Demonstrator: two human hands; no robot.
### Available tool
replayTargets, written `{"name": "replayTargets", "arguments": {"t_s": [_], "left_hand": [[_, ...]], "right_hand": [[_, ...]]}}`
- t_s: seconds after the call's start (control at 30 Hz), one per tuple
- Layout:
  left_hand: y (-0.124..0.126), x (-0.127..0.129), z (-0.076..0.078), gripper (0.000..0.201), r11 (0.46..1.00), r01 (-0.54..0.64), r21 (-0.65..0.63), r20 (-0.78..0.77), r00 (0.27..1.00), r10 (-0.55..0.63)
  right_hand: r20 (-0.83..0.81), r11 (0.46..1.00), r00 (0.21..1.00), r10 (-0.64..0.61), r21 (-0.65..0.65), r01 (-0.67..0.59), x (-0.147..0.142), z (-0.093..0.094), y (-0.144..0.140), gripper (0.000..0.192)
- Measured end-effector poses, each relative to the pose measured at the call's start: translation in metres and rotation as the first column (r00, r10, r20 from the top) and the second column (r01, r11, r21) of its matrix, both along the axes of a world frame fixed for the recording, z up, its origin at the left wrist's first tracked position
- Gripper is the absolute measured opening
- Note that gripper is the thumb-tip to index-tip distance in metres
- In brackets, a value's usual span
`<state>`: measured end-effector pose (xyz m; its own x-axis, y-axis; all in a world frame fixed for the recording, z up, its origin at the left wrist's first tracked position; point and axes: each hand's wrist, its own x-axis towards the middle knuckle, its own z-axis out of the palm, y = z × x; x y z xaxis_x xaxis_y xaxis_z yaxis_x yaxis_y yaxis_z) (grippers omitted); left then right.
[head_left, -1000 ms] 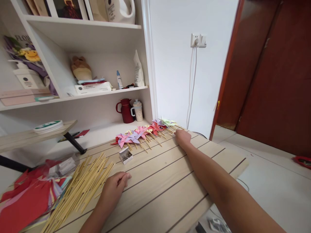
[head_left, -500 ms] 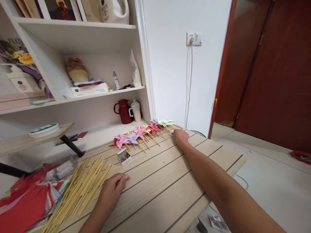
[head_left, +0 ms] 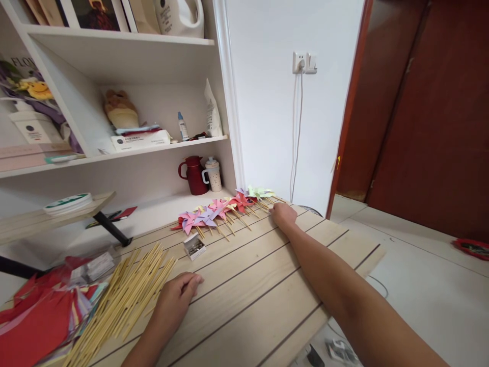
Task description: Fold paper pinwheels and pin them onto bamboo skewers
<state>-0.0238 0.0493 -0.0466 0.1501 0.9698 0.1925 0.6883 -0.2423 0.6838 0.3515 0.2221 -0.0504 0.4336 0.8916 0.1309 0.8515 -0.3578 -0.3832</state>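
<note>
One small open box [head_left: 193, 246] on the wooden table [head_left: 248, 285] holds dark pins, near the row of paper pinwheels [head_left: 225, 206]. Right hand [head_left: 283, 214] rests loosely curled at the row's far end, touching the sticks; left hand [head_left: 173, 300] lies flat, holding nothing, beside the loose bamboo sticks [head_left: 126, 300].

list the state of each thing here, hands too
left hand: empty, flat on the table, beside the sticks
right hand: stretched out, at the pinwheel sticks' ends; grip cannot be told
pinwheels: finished, lying in a row
sticks: loose, in a heap
pin box: open
plug: in the socket
</note>
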Motion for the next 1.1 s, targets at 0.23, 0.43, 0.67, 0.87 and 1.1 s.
{"name": "replayTargets", "arguments": {"t_s": [0.23,0.43,0.67,0.87,1.1], "left_hand": [[-0.0012,0.0004,0.0008,0.048,1.000,0.015,0.005,0.003,1.000,-0.015],[-0.0010,-0.0011,-0.0010,0.047,1.000,0.026,0.004,-0.003,1.000,-0.026],[-0.0010,-0.0006,-0.0005,0.046,0.999,0.035,0.004,-0.002,0.999,-0.035],[-0.0023,0.0008,0.0024,0.046,0.999,0.032,0.003,-0.007,0.999,-0.032],[-0.0023,0.0011,0.0029,0.047,0.999,0.042,0.018,0.000,0.999,-0.042]], "right_hand": [[0.002,1.000,1.000,0.012,0.001,-0.012,-0.0002,0.0003,-0.0007,0.032],[-0.002,1.000,1.000,0.011,0.006,-0.011,0.0000,-0.0005,-0.0010,0.032],[-0.018,1.000,1.000,0.016,0.020,-0.015,0.0001,0.0001,-0.0010,0.030],[-0.036,0.999,0.999,0.021,0.036,-0.020,0.0007,-0.0010,-0.0017,0.027],[-0.064,0.998,0.998,0.017,0.056,-0.013,0.0005,-0.0011,-0.0030,0.027]]}}
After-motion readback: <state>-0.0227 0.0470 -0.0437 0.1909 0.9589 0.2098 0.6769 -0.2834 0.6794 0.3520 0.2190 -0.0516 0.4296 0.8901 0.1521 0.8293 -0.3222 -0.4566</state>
